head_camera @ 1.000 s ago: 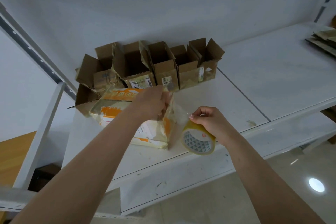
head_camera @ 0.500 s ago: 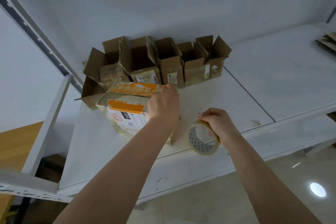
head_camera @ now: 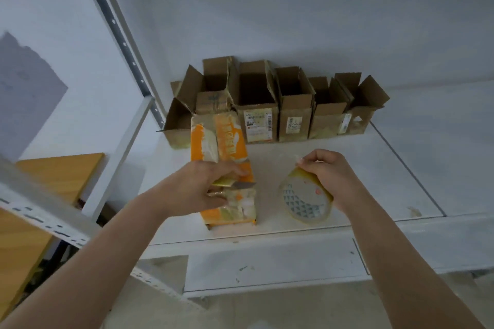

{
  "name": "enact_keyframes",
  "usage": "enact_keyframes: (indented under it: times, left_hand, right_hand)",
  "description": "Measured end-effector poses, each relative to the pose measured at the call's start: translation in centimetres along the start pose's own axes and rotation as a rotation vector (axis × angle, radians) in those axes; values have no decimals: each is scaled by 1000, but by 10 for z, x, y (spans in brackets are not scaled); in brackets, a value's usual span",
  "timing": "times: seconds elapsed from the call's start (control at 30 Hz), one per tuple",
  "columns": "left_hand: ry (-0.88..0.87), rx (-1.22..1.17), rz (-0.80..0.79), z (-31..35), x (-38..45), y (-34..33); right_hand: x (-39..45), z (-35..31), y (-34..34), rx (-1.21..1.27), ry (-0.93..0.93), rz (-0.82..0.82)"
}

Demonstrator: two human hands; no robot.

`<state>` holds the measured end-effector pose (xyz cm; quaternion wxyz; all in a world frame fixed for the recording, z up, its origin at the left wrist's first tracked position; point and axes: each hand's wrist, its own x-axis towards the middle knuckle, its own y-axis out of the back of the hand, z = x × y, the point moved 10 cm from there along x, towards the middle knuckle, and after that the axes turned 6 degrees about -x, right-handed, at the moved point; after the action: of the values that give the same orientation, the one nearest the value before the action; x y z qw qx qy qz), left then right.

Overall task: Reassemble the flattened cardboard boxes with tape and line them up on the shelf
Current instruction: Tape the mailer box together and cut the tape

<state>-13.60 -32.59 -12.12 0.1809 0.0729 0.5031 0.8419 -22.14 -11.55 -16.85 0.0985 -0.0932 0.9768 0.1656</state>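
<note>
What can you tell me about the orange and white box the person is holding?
The orange and white box looks like worn cardboard, patched with yellowish tape and peeling in spots. It lies long-ways on the white shelf, its far end close to the row of open brown boxes. The left hand presses on its near half. The right hand holds the tape roll beside it, not touching it.

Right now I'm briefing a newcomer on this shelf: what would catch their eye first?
The orange and white box at the shelf's front, gripped by the left hand. Beside it, the tape roll in the right hand. Behind, a row of open brown boxes lines the back wall.
</note>
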Motion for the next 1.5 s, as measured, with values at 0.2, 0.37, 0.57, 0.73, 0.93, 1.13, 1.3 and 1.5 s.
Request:
enact_keyframes:
  times: [0.2,0.37,0.57,0.73,0.93,1.13,1.3,1.5]
  left_hand:
    - [-167,-91,95,9,-13,1]
    - [-127,-101,60,3,-7,8]
    - [5,-547,480,-8,-17,40]
    - [156,-658,675,-2,-8,55]
    - [182,-689,523,26,13,42]
    - [170,-606,467,41,13,40]
    - [131,-604,493,43,11,41]
    - [187,-634,642,29,-4,56]
  right_hand:
    - [-4,-27,-23,-84,61,-33]
    - [-10,-39,-23,-106,92,3]
    - [-25,-59,-15,-151,147,17]
    - [-41,-86,-12,-191,220,-1]
    - [-53,-99,-17,-256,253,1]
    - [-63,-106,-24,-278,307,-67]
    - [-68,-106,-30,-230,314,-154]
    - [-78,-109,-35,-62,325,-328]
